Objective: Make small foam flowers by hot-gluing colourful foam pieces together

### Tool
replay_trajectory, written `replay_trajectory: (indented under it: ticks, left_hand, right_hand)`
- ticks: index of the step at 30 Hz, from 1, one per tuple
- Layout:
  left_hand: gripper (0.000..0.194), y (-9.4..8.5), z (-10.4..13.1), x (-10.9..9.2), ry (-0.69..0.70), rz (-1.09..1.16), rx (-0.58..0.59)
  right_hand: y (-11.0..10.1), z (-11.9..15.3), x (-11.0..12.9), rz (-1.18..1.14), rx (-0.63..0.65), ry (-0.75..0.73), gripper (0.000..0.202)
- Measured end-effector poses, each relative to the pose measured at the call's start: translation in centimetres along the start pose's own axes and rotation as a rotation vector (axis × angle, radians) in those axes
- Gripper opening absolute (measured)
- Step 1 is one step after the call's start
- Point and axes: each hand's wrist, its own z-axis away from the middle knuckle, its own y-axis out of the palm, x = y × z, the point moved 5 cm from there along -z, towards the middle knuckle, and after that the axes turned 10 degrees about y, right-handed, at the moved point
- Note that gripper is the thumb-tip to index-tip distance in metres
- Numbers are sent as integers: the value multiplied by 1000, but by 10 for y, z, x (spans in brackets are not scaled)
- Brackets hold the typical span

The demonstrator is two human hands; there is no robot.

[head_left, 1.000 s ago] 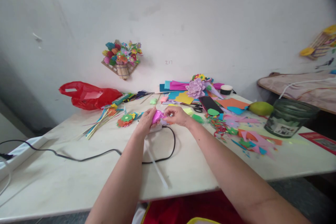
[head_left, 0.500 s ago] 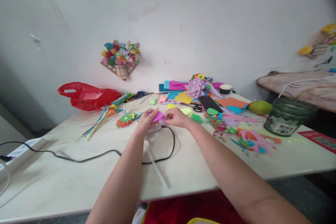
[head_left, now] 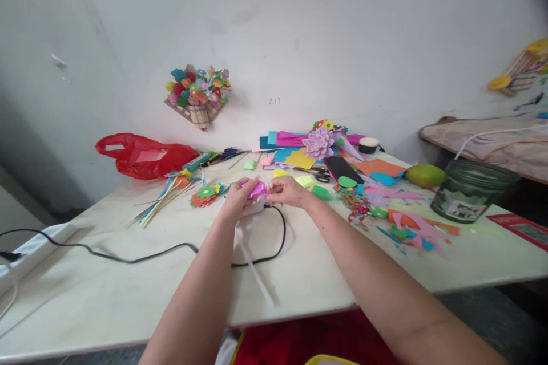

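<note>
My left hand [head_left: 237, 201] is closed around a bright purple craft piece [head_left: 256, 189], with the thumb along its top. At its right edge, my right hand [head_left: 286, 191] has its fingers pinched together on a paler purple bit of the same piece; the fingertips are partly hidden. Just under the hands lies a white glue gun [head_left: 252, 209], mostly covered by them. A translucent glue stick [head_left: 256, 274] points from it towards the table's front edge, and a black cord [head_left: 282, 234] loops away on its right. Left of my left hand lie orange and green foam flowers [head_left: 204, 196].
Coloured foam sheets [head_left: 295, 157], scissors [head_left: 322, 175] and a phone [head_left: 342, 170] lie behind the hands. Scraps [head_left: 411, 228], a green mango-like fruit [head_left: 425, 175] and a dark glass jar [head_left: 473, 191] are right. A red bag [head_left: 145, 158] and power strip [head_left: 38, 251] are left.
The purple piece has turned slightly between my hands, and my right fingers have shifted a little at its edge. Everything else on the table stays put.
</note>
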Motion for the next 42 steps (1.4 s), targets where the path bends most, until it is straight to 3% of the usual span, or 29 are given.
replay_trajectory:
  ticks: [7,15,33,37,42]
  left_hand:
    - [36,1,1,-2,-38,10,20]
    - [36,-2,1,0,-45,37,-6]
    - [39,-3,0,0,-28,63,-67]
    - [39,-4,-1,-1,-21,58,-88]
    - [40,-5,-1,0,-19,52,-101]
  right_hand:
    - [4,2,4,22,9,21,22]
    - [-4,5,7,-192,98,84,17]
    - [-28,-1,-5,-350,-305,61,24]
    - [-30,0,-4,-401,-317,79,29]
    - [-27,0,-4,-437,-231,91,28]
